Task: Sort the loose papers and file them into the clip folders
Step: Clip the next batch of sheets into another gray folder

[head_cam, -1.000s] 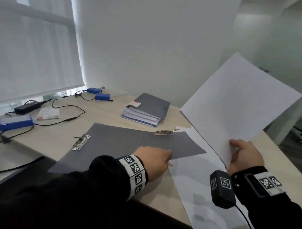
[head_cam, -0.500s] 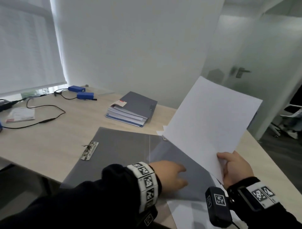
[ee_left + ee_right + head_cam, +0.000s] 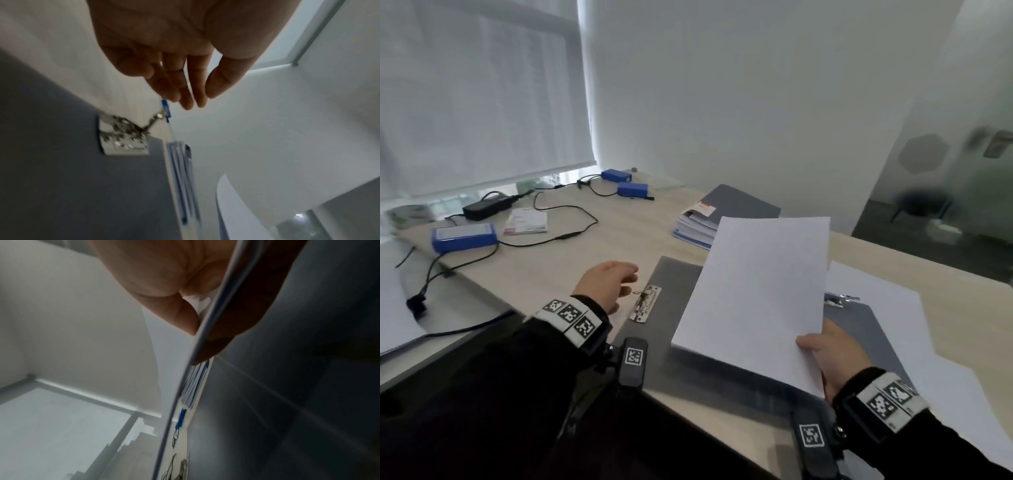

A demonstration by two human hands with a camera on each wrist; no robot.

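An open grey clip folder [image 3: 671, 308] lies flat on the desk in front of me. Its metal clip [image 3: 645, 303] sits on the left leaf, lever raised [image 3: 125, 134]. My left hand [image 3: 607, 282] hovers just left of that clip with fingers loosely extended and empty [image 3: 185, 91]. My right hand [image 3: 832, 353] pinches the near right corner of a thin white paper stack [image 3: 760, 294], thumb on top [image 3: 180, 311], and holds it low over the folder. A second clip [image 3: 839, 298] shows at the folder's right side.
More loose white sheets [image 3: 893, 325] lie right of the folder. A closed grey folder stuffed with papers [image 3: 722, 216] rests at the back. Blue battery packs [image 3: 464, 236], a black adapter [image 3: 486, 207] and cables cover the desk's left part. The desk's front edge is near me.
My right hand brought the paper stack down from upright to low over the folder. My left hand left the folder's middle and moved left to beside the clip.
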